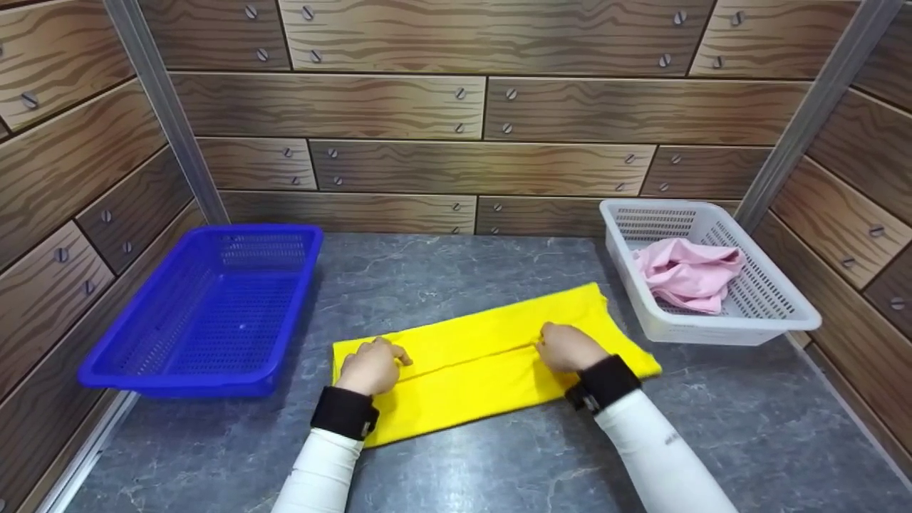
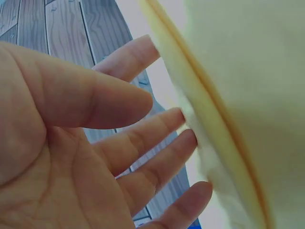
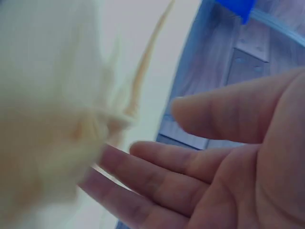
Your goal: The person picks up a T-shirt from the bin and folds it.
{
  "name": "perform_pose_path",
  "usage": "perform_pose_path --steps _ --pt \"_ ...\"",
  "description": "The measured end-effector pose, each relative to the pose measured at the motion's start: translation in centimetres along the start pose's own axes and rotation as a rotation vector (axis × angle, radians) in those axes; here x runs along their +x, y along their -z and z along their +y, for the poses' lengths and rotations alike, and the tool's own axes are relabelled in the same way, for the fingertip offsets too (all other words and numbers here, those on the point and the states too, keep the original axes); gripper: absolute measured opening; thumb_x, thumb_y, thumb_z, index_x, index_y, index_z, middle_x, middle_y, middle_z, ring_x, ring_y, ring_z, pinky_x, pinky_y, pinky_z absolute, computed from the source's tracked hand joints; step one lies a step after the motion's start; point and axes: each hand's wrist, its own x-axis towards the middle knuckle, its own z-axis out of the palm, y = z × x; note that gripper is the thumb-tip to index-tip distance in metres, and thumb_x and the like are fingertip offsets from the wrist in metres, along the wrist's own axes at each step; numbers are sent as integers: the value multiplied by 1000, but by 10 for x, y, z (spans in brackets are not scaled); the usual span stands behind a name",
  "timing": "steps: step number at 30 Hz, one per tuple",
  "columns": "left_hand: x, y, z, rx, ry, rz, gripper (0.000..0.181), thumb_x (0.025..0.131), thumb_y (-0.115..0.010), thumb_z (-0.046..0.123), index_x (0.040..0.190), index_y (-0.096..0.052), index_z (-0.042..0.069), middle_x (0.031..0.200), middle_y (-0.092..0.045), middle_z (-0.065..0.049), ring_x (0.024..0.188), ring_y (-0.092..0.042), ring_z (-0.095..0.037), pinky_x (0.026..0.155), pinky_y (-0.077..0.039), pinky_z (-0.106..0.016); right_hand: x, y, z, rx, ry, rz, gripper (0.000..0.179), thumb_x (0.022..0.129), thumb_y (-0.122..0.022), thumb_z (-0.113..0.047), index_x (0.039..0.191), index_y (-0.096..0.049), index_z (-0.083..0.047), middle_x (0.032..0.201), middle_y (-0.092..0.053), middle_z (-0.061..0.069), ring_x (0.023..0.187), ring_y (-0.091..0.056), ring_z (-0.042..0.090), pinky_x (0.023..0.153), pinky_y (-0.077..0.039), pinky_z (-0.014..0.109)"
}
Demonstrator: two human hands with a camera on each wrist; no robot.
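A yellow cloth [image 1: 470,370], folded into a long strip, lies slantwise on the grey tabletop; a lengthwise line runs along its middle. My left hand [image 1: 370,367] is over its left end. In the left wrist view its fingertips [image 2: 188,138] touch the cloth beside a fold, with the thumb held apart. Near the right end, my right hand [image 1: 568,348] is at the middle line. The right wrist view shows its fingers [image 3: 147,179] loosely bent against the blurred cloth, thumb apart; some fingertips are hidden there.
A blue plastic basket [image 1: 299,306] stands on the left. At the back right, a white basket [image 1: 734,331] contains a crumpled pink cloth [image 1: 691,274]. Wood-patterned panels [image 1: 399,107] enclose the back and both sides.
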Motion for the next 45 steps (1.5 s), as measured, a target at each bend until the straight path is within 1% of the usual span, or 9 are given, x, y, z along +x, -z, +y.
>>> perform_pose_path --steps 4,8,10,15,21,26,32,40,45 --pt "-3 -5 10 79 -13 -6 38 96 -55 -1 118 -79 19 140 -59 -22 126 -54 -44 102 -43 -60 30 5 -3 -9 -47 -35 37 108 -48 -18 119 -60 14 96 -63 20 78 -57 29 78 -51 41" --pt "-9 -9 23 140 -41 -26 35 97 -58 2 121 -78 19 141 -58 -22 129 -50 -46 106 -41 -59 49 7 -10 -6 -105 -65 40 110 -46 -23 99 -69 7 86 -63 18 74 -58 30 76 -50 40" --pt "-13 -11 31 158 -61 -36 34 97 -60 3 121 -78 19 143 -58 -23 133 -48 -46 109 -39 -59 55 6 -15 -15 -144 -79 44 111 -45 -27 95 -72 3 100 -69 22 94 -64 37 88 -52 49" --pt "-26 -19 54 208 -171 -36 34 93 -65 7 119 -80 24 138 -64 -17 134 -49 -43 110 -40 -57 68 3 -25 -30 -228 -61 41 109 -46 -30 119 -73 -1 145 -60 19 149 -27 52 108 -32 76" --pt "-36 -36 77 246 -323 -43 38 95 -63 9 122 -79 30 143 -56 -17 130 -43 -35 103 -42 -48 86 -11 -21 -1 -188 -24 48 102 -48 -4 149 -54 -4 161 -43 16 153 -14 51 113 -22 77" --pt "-34 -46 88 231 -332 -154 55 94 -58 0 138 -69 30 163 -40 -12 153 -28 -33 121 -29 -53 102 -24 -13 -5 -186 -19 60 105 -46 -6 163 -36 -16 173 -11 16 156 -5 50 116 -14 77" --pt "-30 -58 98 214 -333 -182 59 94 -60 3 148 -61 28 162 -43 -9 151 -37 -28 121 -29 -50 116 -30 -7 -6 -211 -4 60 106 -45 -5 163 -37 -22 173 6 18 155 2 53 116 -10 79" --pt "-34 -57 103 326 -345 -77 41 94 -65 12 132 -73 24 150 -58 -11 142 -50 -25 114 -39 -50 119 -27 -5 30 -216 -21 62 106 -44 -7 165 -30 -24 173 8 19 155 4 53 115 -8 79" --pt "-51 -52 107 352 -441 -72 14 93 -69 22 98 -78 12 122 -70 -8 118 -62 -23 99 -49 -44 99 -25 -5 102 -170 23 62 108 -41 -12 167 -24 -17 173 2 20 155 2 52 115 -8 80"
